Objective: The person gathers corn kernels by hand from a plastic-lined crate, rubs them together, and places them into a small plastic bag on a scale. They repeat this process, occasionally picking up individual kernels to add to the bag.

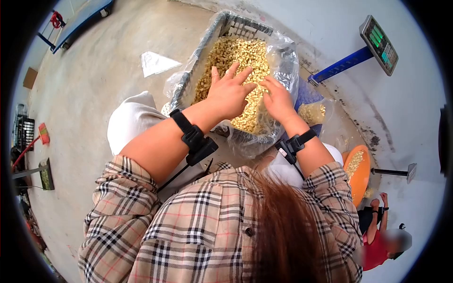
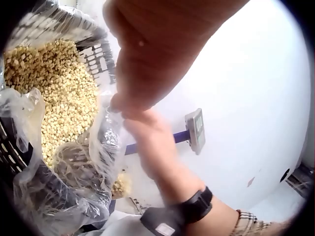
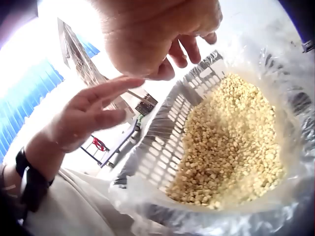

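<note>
The head view looks down on the crate (image 1: 178, 94) from above its near side. Both wrist views face it aslant from closer, sharing its yellow pieces (image 1: 231, 49).

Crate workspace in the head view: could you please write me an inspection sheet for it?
Surface: bare concrete floor, dark marks near the wall.
Job's things: slotted black plastic crate lined with clear plastic film, holding pale yellow pieces.
Clutter: white flat triangular item on the floor; round orange basin with more pieces.
Hands: left hand over the pieces, fingers spread; right hand beside it, fingers loosely bent.
Cables: thin black strip at each wrist device; cannot tell whether cable.
Surroundings: blue-posted scale, display lit; blue trolley; second person in red.
</note>
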{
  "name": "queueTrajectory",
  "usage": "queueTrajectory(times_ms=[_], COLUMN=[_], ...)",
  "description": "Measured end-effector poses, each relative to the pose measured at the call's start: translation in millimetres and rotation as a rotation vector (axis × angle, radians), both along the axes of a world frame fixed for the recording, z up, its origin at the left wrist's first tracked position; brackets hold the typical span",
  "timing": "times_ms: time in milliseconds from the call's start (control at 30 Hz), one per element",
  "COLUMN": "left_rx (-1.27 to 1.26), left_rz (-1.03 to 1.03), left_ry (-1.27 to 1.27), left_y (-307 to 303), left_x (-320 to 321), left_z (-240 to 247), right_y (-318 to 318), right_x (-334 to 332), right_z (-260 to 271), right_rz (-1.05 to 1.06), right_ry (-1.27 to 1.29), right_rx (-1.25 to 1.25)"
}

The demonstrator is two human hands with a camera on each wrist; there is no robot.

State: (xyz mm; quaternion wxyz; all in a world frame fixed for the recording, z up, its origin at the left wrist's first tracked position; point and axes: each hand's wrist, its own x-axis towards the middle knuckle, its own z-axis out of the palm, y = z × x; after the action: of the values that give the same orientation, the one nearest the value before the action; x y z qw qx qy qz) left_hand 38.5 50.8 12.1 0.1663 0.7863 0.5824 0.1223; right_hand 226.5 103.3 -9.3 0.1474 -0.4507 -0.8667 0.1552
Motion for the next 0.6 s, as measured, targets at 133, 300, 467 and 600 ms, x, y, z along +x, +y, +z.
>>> queueTrajectory(times_ms=[133, 300, 467, 600], left_rx=[-0.021, 0.194, 0.372, 0.318], left_rz=[-0.116, -0.17, -0.104, -0.141], left_ry=[0.107, 0.152, 0.062, 0.161], left_y=[3, 3, 1, -4], left_x=[-3, 5, 4, -5], left_z=[-4, -23, -37, -30], right_y=[-4, -21, -23, -10], right_x=[-26, -62, -72, -74], right_z=[38, 63, 60, 50], right_rz=[0.122, 0.327, 0.314, 0.286], right_ry=[0.004, -0.21, -0.241, -0.262], right_rx=[0.246, 0.324, 0.312, 0.289])
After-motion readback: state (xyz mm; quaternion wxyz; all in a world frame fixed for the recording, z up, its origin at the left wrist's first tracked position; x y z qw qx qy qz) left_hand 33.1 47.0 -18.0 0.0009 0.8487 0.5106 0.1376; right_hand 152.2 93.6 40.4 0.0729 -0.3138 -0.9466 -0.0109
